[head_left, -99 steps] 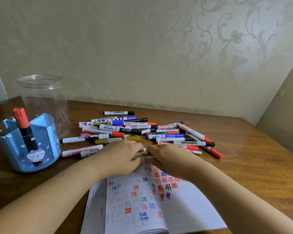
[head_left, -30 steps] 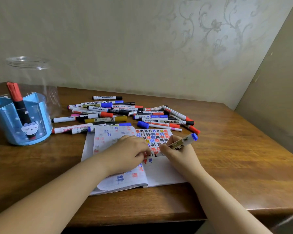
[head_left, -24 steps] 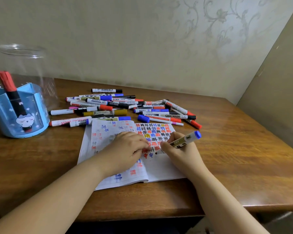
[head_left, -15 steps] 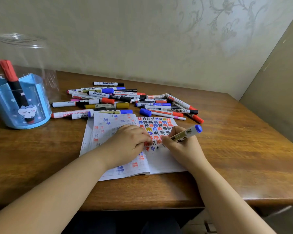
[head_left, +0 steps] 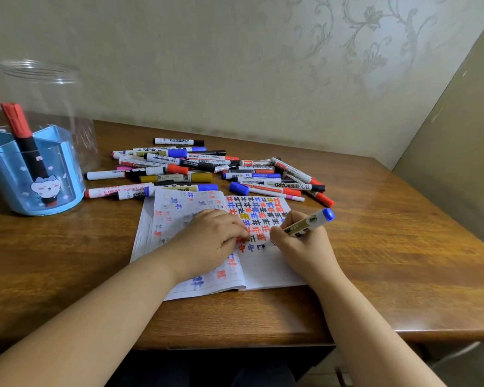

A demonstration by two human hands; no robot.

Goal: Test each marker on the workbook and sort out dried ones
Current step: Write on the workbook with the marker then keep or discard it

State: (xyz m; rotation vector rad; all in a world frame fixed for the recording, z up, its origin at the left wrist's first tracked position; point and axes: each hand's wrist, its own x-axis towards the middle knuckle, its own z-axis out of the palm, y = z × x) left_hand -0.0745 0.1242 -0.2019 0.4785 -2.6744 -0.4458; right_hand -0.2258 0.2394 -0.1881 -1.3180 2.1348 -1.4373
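Right hand [head_left: 299,241] grips a marker [head_left: 308,222], fingers curled round the barrel; blue end points up and to the right, black tip down on the right page of the open workbook [head_left: 266,263], at a fresh black stroke beside the last row of marks. Left hand [head_left: 213,241] lies knuckles up on the workbook's centre fold, fingers bent with the tips bunched together and pressing the paper just left of the tip; nothing seen held in it. Right page carries rows of red, blue, black and yellow test characters; left page shows fainter marks. Workbook lies on the near middle of the wooden table [head_left: 389,247], near edge close to the table edge. Pile of markers [head_left: 207,169] lies just beyond the workbook's far edge, mixed caps of red, blue, black and gold, some touching the paper's far edge. One loose blue cap [head_left: 238,188] sits at the near side of the pile. Far left: blue pen holder [head_left: 37,174] with a cartoon sticker, one red-capped marker [head_left: 25,141] standing tilted in it. Clear plastic jar [head_left: 53,93] stands just behind the holder.
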